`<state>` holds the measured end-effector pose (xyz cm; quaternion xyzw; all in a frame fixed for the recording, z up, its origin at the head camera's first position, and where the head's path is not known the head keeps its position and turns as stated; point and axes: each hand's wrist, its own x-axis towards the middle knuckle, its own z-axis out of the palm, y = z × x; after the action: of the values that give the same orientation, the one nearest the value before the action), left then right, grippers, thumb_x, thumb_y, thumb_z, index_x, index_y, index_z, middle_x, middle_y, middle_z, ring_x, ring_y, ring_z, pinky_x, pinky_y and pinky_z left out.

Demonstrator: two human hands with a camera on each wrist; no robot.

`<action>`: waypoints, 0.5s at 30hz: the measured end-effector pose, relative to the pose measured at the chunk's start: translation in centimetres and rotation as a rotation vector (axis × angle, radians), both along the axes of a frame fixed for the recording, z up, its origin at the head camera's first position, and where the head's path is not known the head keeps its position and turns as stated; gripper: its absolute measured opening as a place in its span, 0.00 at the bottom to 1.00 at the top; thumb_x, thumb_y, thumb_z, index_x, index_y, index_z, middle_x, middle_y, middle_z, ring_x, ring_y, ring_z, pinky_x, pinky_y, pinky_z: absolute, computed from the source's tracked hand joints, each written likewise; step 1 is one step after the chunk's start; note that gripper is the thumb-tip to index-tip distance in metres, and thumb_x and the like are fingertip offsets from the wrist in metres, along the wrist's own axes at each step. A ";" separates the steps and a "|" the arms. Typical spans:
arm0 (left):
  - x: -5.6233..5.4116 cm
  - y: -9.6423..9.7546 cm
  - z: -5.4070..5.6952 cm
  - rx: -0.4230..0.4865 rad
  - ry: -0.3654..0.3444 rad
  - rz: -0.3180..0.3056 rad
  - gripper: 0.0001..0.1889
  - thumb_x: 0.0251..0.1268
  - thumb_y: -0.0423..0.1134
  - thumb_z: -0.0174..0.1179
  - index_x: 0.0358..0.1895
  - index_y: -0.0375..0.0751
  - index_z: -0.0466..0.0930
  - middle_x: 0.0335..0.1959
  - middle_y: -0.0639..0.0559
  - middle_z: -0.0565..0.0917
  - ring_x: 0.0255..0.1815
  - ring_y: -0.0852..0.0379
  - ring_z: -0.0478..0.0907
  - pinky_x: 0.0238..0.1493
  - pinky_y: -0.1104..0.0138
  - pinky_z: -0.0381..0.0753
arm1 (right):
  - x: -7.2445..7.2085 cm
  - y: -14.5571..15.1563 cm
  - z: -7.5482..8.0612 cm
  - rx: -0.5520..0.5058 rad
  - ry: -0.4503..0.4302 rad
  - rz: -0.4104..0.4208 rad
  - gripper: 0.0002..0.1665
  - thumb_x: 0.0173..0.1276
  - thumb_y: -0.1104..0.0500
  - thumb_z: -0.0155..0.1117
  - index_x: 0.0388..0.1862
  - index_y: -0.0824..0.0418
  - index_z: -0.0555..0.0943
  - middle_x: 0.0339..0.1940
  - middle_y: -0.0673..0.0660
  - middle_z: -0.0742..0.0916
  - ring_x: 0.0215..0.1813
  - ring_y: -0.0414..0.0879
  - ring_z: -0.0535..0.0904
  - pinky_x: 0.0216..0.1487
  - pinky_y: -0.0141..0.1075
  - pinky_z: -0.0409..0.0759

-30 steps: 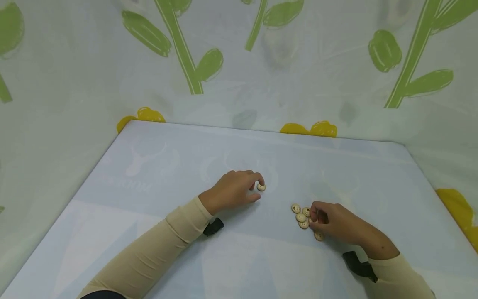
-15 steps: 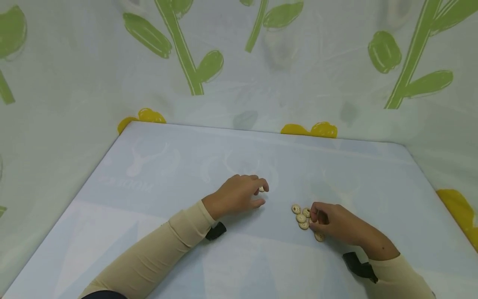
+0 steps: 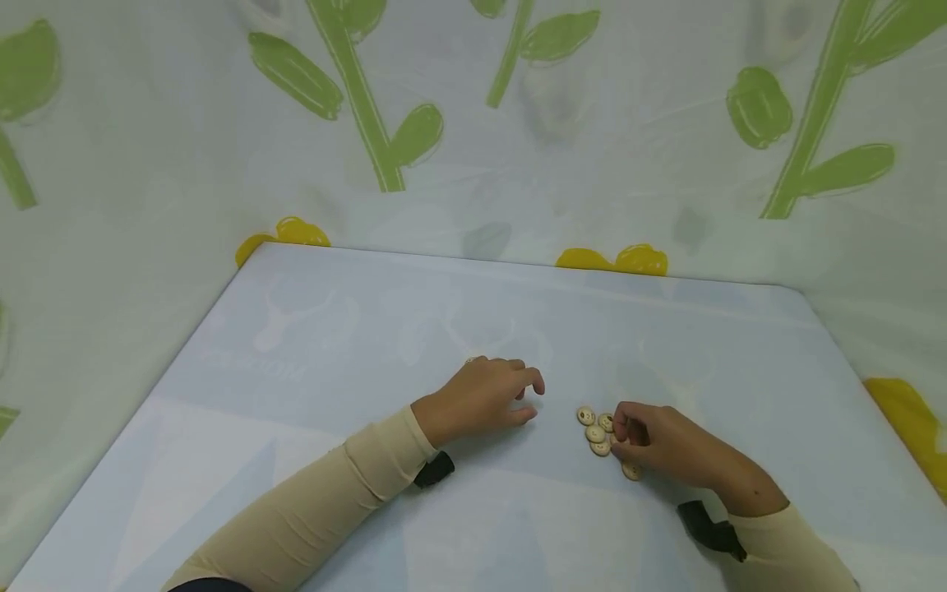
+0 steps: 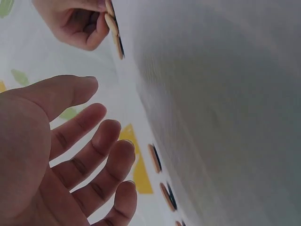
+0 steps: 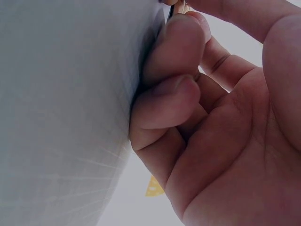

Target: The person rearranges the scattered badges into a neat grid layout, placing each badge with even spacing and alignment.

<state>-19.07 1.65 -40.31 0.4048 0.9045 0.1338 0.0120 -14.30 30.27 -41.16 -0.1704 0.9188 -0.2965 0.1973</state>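
I have a small cluster of round wooden buttons [image 3: 595, 433] lying on the desk [image 3: 518, 526] just in front of the right hand [image 3: 666, 440], some overlapping; the dark marks on their faces are too small for me to read. That right grip has its thumb and forefinger pinched on one button [image 5: 178, 8] at the cluster's edge, other fingers curled in. The left hand [image 3: 484, 400] holds nothing, fingers loosely bent and thumb apart; my left wrist view shows loose buttons [image 4: 154, 158] beyond its fingertips. The desk's pale blue and white cover carries a faint antlered head [image 3: 277, 325] and, under it, lettering [image 3: 255, 364] I can't make out. Around it I see a white backdrop [image 3: 177, 148] with green stems and leaves [image 3: 366, 107] and yellow shapes [image 3: 642, 259] along the desk's far edge.
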 end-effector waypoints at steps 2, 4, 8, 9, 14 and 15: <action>0.2 0.4 -0.1 -0.013 0.001 -0.009 0.13 0.67 0.48 0.64 0.52 0.54 0.83 0.37 0.59 0.84 0.35 0.64 0.80 0.42 0.64 0.77 | 0.0 0.0 0.0 0.002 0.008 0.003 0.12 0.67 0.54 0.69 0.35 0.55 0.73 0.23 0.47 0.75 0.26 0.36 0.69 0.25 0.30 0.69; 0.3 1.0 -0.1 -0.018 0.003 -0.022 0.13 0.67 0.48 0.64 0.52 0.55 0.83 0.38 0.60 0.83 0.36 0.65 0.80 0.42 0.65 0.76 | 0.0 -0.1 0.0 0.010 0.014 0.002 0.12 0.67 0.54 0.69 0.35 0.55 0.73 0.23 0.47 0.75 0.25 0.36 0.69 0.25 0.30 0.69; 0.7 2.0 0.3 -0.029 0.023 -0.047 0.13 0.67 0.50 0.64 0.53 0.56 0.82 0.38 0.61 0.83 0.37 0.66 0.79 0.40 0.66 0.74 | 0.0 -0.2 -0.1 0.015 0.020 0.001 0.12 0.66 0.55 0.70 0.34 0.55 0.73 0.23 0.47 0.75 0.25 0.36 0.70 0.24 0.30 0.69; 0.8 2.2 0.4 -0.034 0.030 -0.052 0.13 0.67 0.50 0.64 0.53 0.56 0.82 0.38 0.61 0.83 0.37 0.66 0.79 0.40 0.66 0.73 | -0.1 -0.2 -0.1 0.014 0.021 0.001 0.12 0.66 0.55 0.70 0.34 0.55 0.73 0.23 0.47 0.75 0.25 0.36 0.70 0.24 0.30 0.69; 1.3 3.2 0.6 -0.056 0.061 -0.074 0.14 0.68 0.51 0.63 0.54 0.57 0.82 0.38 0.62 0.83 0.36 0.66 0.79 0.40 0.68 0.73 | -0.1 -0.2 -0.2 0.013 0.021 0.006 0.12 0.66 0.55 0.70 0.34 0.54 0.73 0.22 0.46 0.75 0.25 0.36 0.70 0.24 0.30 0.69; 1.4 3.3 0.7 -0.059 0.066 -0.075 0.14 0.68 0.51 0.62 0.54 0.57 0.82 0.38 0.62 0.83 0.36 0.66 0.79 0.40 0.67 0.74 | -0.1 -0.2 -0.2 0.013 0.020 0.006 0.12 0.66 0.55 0.70 0.35 0.54 0.73 0.22 0.46 0.75 0.25 0.36 0.70 0.24 0.30 0.69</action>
<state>-17.71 5.00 -39.63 0.4422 0.8921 0.0929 -0.0009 -14.40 30.04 -41.36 -0.1750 0.9220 -0.2882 0.1901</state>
